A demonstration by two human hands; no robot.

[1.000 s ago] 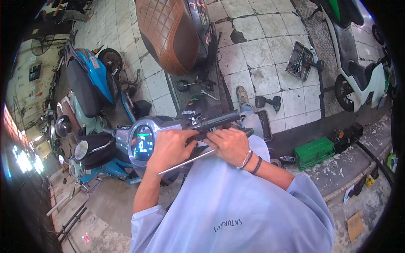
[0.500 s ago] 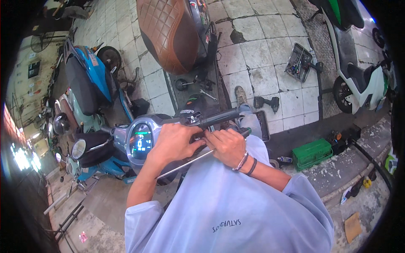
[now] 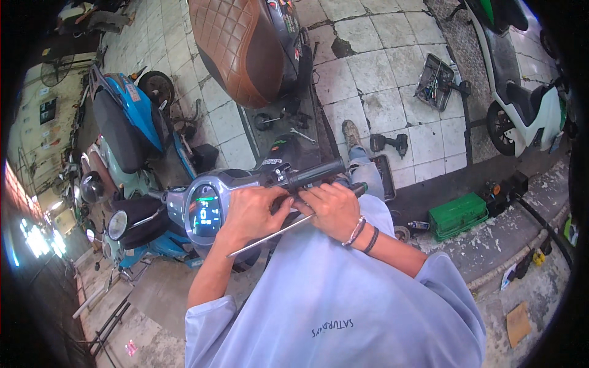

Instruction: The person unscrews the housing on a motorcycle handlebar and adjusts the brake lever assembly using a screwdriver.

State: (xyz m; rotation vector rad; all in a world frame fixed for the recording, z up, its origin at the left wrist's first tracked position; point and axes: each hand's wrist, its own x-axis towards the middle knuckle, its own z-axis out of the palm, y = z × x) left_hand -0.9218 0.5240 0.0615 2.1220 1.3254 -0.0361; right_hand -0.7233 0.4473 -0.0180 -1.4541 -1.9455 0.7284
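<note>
The right hand is curled over a screwdriver, whose green-and-black handle end pokes out beyond the palm while the long metal shaft slants down and left past the fingers, its tip by the left wrist. The left hand is bent inward, thumb and fingers drawn close together; whether it pinches anything cannot be told, since the fingertips are partly hidden. Both hands meet just below the black grip of a grey scooter, their fingertips nearly together beside its handlebar. Left of the left hand, the scooter's lit display glows blue and green. A bracelet and a dark band circle the right wrist. Beyond the grip, a wrench lies on a dark surface, below a brown quilted seat. To the right, a black cordless drill lies on the tiled floor, with a tray of tools farther off. A green toolbox sits nearer, at the right. A blue scooter stands to the left, and a white scooter at the far right.
</note>
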